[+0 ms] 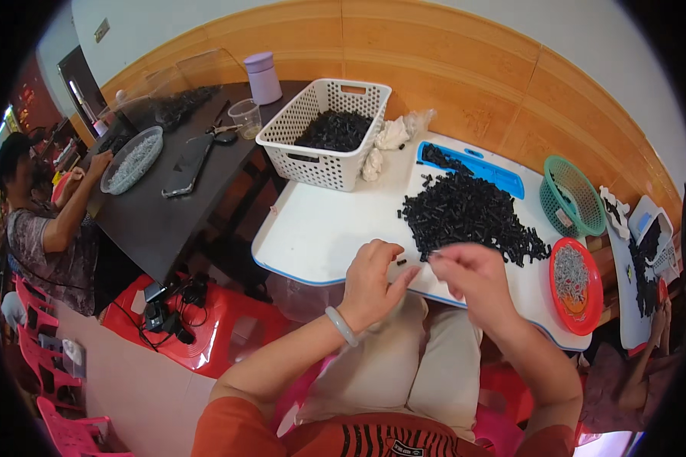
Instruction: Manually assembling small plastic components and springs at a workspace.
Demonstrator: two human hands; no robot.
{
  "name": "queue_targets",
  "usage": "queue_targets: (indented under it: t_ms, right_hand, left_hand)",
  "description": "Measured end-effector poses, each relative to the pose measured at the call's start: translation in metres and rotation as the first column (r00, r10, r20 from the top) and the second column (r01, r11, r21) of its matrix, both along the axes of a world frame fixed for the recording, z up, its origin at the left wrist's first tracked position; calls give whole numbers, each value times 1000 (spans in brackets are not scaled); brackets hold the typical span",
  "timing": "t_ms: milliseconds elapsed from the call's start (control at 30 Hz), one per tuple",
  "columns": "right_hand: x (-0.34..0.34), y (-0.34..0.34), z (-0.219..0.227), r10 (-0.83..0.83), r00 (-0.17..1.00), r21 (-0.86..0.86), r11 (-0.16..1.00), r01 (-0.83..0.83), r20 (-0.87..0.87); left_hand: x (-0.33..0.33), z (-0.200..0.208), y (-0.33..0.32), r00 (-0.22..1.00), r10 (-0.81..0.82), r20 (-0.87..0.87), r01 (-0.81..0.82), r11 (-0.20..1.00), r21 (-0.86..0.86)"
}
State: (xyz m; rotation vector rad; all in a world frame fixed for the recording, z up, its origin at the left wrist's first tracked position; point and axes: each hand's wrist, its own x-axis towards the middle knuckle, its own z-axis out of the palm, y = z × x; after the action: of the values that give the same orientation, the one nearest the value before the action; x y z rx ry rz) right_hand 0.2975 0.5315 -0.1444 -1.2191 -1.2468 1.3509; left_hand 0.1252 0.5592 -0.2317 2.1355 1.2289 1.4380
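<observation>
My left hand (pixel 373 283), with a pale bangle (pixel 341 327) on its wrist, is over the table's front edge. Its thumb and forefinger are apart. A small black piece (pixel 401 263) shows in the gap between them, apparently lying on the white tabletop (pixel 320 228). To its right, my right hand (pixel 472 278) has thumb and forefinger pinched together. Something tiny and light shows at those fingertips, too small to make out. Just beyond both hands spreads a heap of short black tubular pieces (pixel 465 209). Right of the heap, a red plate (pixel 586 323) holds many small silvery metal pieces (pixel 570 274).
A white perforated basket (pixel 320 167) of black pieces stands at the back left. Behind the heap lies a blue tray (pixel 503 180), with a green basket (pixel 550 199) to its right. Other people sit at the dark table (pixel 149 228) on the left and at far right.
</observation>
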Motion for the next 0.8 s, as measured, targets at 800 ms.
queue_targets:
  t_ms: [800]
  right_hand:
    - [18,78,-61,-380,798,632,775,-1,468]
  left_hand:
    - [-3,-43,17,996,21,-87,-16,998,58]
